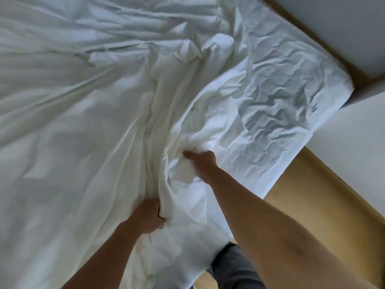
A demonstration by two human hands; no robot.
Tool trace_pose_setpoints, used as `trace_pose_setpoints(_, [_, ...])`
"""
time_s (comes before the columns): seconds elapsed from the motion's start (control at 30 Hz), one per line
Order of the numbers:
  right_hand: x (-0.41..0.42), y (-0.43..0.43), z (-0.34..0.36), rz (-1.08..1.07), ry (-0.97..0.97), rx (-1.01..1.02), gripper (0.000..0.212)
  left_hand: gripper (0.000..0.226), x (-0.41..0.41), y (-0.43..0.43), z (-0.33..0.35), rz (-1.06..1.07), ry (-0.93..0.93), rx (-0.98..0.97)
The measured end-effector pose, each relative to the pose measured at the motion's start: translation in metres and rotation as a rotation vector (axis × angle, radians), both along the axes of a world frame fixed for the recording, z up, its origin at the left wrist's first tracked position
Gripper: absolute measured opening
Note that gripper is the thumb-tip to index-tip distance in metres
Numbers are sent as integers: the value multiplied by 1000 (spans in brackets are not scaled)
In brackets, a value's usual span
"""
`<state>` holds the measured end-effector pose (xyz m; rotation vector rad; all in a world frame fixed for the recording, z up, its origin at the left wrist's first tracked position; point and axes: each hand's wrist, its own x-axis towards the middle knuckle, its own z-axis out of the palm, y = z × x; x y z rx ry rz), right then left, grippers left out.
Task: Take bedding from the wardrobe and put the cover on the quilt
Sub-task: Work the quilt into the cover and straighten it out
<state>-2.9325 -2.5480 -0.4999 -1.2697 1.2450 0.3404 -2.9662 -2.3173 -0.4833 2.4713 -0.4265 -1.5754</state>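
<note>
White bedding covers nearly the whole view. A smooth white quilt cover point(73, 122) spreads over the left and middle, bunched into a long ridge down the centre. My left hand point(149, 215) grips a thick fold of that ridge near the bed's near edge. My right hand point(200, 161) reaches further in and clutches crumpled white fabric, its fingertips buried in the folds. I cannot tell the quilt apart from its cover inside the bunch.
A wrinkled white sheet point(277, 105) lies over the bed's right corner. Beyond it stands white furniture point(354, 142) with a tan wooden floor point(325, 205) in between. My grey trouser leg point(235, 265) shows below the bed edge.
</note>
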Motion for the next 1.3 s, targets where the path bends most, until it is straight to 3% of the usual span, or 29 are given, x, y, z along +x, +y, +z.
trace_pose_setpoints(0.07, [-16, 4, 6, -59, -9, -68, 49, 40, 1, 1, 8, -41, -8, -19])
trace_pose_setpoints(0.17, [-47, 3, 21, -184, -23, -187, 43, 25, 0, 8, 22, -103, -64, -28])
trace_pose_setpoints(0.27, [-72, -1, 43, -206, -92, -315, 30, 31, -11, 33, 39, 16, -120, -69])
trace_pose_setpoints(0.37, [-81, -4, 72, -197, -183, -314, 42, 40, -23, 80, 58, 124, -172, -58])
trace_pose_setpoints(0.43, [-83, 2, 94, -139, -236, -317, 39, 38, -28, 108, 72, 106, -181, -7])
trace_pose_setpoints(0.53, [-83, 27, 139, 86, -395, -519, 34, 20, -28, 114, 105, -27, -258, 81])
trace_pose_setpoints(0.57, [-84, 37, 154, 177, -437, -585, 34, 17, -24, 104, 119, -45, -329, 38])
trace_pose_setpoints(0.63, [-87, 58, 185, 347, -497, -657, 32, 30, -11, 67, 154, 184, -459, -279])
trace_pose_setpoints(0.7, [-93, 78, 216, 497, -594, -714, 36, 46, 5, 25, 200, 444, -401, -592])
trace_pose_setpoints(0.73, [-96, 86, 229, 553, -652, -764, 37, 52, 11, 7, 223, 488, -336, -660])
trace_pose_setpoints(0.83, [-103, 84, 258, 637, -652, -862, 33, 32, 13, -17, 261, 549, -237, -749])
trace_pose_setpoints(0.9, [-103, 72, 274, 764, -613, -813, 29, 15, 10, -18, 267, 662, -268, -817])
trace_pose_setpoints(1.0, [-98, 61, 285, 849, -700, -640, 34, 13, 5, -30, 266, 767, -266, -811])
trace_pose_setpoints(1.17, [-78, 26, 299, 968, -846, -474, 39, 38, -1, -70, 277, 1153, 109, -952])
trace_pose_setpoints(1.3, [-50, -7, 318, 950, -933, -322, 22, 42, -5, -103, 279, 1390, 41, -1068])
